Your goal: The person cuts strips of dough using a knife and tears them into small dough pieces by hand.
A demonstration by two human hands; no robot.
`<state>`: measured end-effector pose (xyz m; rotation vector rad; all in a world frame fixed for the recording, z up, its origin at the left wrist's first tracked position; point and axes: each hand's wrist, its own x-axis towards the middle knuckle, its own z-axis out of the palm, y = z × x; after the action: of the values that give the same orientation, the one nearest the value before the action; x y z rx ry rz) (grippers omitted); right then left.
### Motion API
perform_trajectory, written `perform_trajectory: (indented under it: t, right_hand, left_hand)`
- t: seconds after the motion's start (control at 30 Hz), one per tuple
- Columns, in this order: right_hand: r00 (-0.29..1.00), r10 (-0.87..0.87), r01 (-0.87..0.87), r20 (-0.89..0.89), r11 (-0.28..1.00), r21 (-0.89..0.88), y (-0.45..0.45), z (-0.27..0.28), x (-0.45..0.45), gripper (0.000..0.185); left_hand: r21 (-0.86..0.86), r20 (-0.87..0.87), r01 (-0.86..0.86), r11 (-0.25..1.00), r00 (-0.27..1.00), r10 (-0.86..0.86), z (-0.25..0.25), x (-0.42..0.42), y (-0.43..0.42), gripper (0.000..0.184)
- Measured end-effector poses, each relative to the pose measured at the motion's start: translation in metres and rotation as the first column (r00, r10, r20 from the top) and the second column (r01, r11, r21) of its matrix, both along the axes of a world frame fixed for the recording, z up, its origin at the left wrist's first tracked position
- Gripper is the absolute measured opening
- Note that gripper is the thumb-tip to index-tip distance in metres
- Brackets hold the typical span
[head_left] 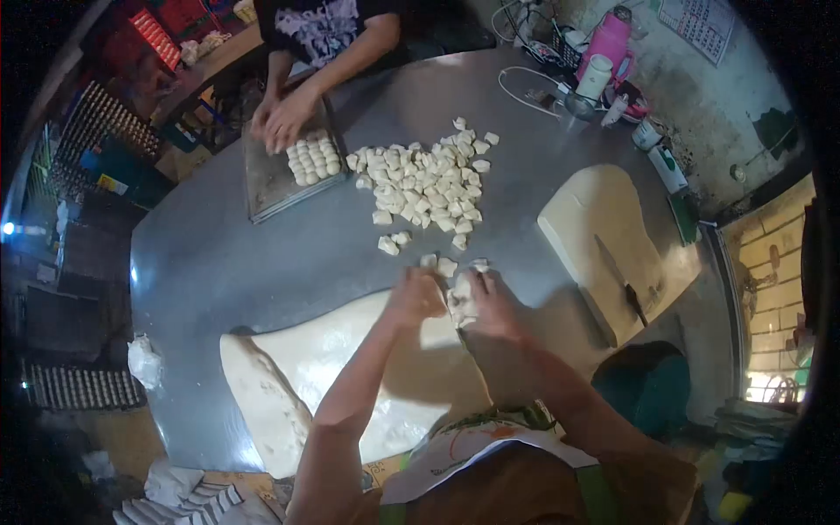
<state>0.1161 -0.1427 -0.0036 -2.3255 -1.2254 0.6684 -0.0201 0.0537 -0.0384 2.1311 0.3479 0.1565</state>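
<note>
A large folded slab of pale dough (350,350) lies on the metal table in front of me. My left hand (416,297) is closed at the slab's far right corner, fingers bent against the dough. Beside it, my right hand (490,306) is closed around a torn lump of dough (463,308) at the slab's right edge. A few small dough pieces (446,267) sit just beyond my fingertips. Farther off is a heap of dough pieces (424,185).
At right, a second dough slab (595,206) carries a knife (619,273). Across the metal table (236,280), a co-worker's hands (284,118) work over a tray (262,188) with rows of dough balls (312,161). A pink thermos (605,48) stands by the wall.
</note>
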Motion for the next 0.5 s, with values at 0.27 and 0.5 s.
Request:
perform_trajectory:
  t: [0.27,0.5]
  right_hand:
    - [0.998,0.032,-0.053,0.061,0.919,0.39,0.109,0.021,0.09,0.072]
    - [0.971,-0.217,0.229,-0.102,0.708,0.668,0.045,0.024,0.157,0.059]
  left_hand:
    - [0.03,-0.157,0.039,0.999,0.987,-0.033,0.071,0.076,0.054,0.071]
    - [-0.088,0.039,-0.12,0.989,0.992,0.124,0.075,0.022,0.025,0.089]
